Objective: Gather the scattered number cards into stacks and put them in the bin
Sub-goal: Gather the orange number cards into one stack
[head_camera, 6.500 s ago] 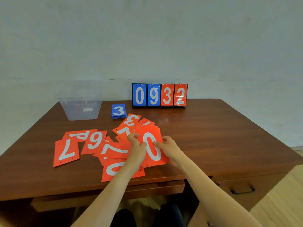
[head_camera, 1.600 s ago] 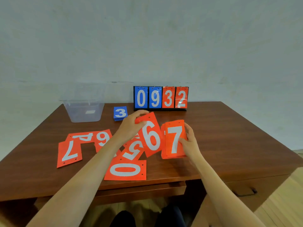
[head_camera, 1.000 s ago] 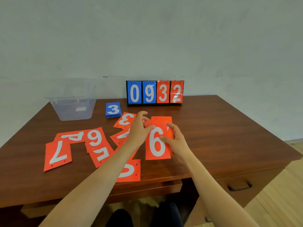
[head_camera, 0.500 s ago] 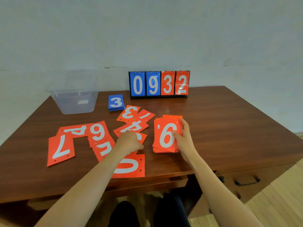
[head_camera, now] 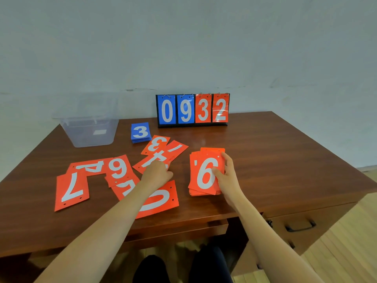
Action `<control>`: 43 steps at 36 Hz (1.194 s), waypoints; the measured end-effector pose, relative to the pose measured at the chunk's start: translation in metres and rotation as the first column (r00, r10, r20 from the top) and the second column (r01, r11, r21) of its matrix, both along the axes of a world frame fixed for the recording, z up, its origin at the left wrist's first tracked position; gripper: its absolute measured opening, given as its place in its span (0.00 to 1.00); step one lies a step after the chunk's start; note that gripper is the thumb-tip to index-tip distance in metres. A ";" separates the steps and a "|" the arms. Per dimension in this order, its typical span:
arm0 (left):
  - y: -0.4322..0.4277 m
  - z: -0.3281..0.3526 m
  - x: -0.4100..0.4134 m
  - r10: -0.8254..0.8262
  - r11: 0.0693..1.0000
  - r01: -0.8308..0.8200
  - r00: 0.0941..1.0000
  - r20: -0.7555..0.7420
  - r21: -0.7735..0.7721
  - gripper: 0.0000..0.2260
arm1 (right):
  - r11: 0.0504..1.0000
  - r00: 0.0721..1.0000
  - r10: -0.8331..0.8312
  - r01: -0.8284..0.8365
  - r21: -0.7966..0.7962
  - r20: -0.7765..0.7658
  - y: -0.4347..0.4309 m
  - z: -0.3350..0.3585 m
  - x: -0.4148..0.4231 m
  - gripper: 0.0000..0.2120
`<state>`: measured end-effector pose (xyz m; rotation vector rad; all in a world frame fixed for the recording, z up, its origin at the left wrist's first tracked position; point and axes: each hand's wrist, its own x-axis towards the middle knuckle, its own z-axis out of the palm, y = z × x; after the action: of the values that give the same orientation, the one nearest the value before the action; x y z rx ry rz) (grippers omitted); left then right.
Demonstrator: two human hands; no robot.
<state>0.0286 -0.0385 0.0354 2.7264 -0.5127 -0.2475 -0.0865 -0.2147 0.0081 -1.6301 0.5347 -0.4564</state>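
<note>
Orange cards lay across the left half of the wooden table (head_camera: 275, 160). The right hand (head_camera: 226, 178) gripped a gathered orange stack (head_camera: 204, 176) with a white 6 on top. Its thumb lay across the face of the top card and its fingers were curled round the stack's right edge. Whether the stack's lower end touched the wood could not be told.

The left hand (head_camera: 157, 174) was down among the loose orange cards (head_camera: 161, 199), knuckles up and fingers bent. Its tips rested on a card near the middle of the scatter, and whether it pinched that card could not be told.

Other loose cards, a 7 (head_camera: 71, 190) and a 3 (head_camera: 156, 145) among them, lay overlapping to its left and beyond it. A blue stack (head_camera: 140, 132) with a 3 on top sat near the far edge. The clear plastic bin (head_camera: 87, 137) stood to its left, and a flip scoreboard (head_camera: 192, 110) reading 0932 to its right.
</note>
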 end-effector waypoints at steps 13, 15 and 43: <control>0.007 0.004 -0.001 0.172 0.927 -0.067 0.951 0.257 -0.369 0.05 | 1.000 0.999 -0.025 0.025 -0.007 -0.026 0.003 -0.002 -0.004 0.26; 0.007 0.002 -0.002 0.201 0.892 -0.057 0.939 0.279 -0.449 0.05 | 1.000 0.999 -0.026 0.026 -0.004 -0.028 0.005 -0.003 -0.004 0.26; 0.000 0.004 -0.009 0.124 0.604 0.069 0.976 0.179 -0.794 0.11 | 0.995 0.996 -0.075 0.078 0.055 -0.057 -0.001 -0.012 -0.006 0.25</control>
<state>0.0193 -0.0386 0.0396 1.8553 -0.4801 0.2592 -0.0920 -0.2155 -0.0041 -1.5744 0.6479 -0.4502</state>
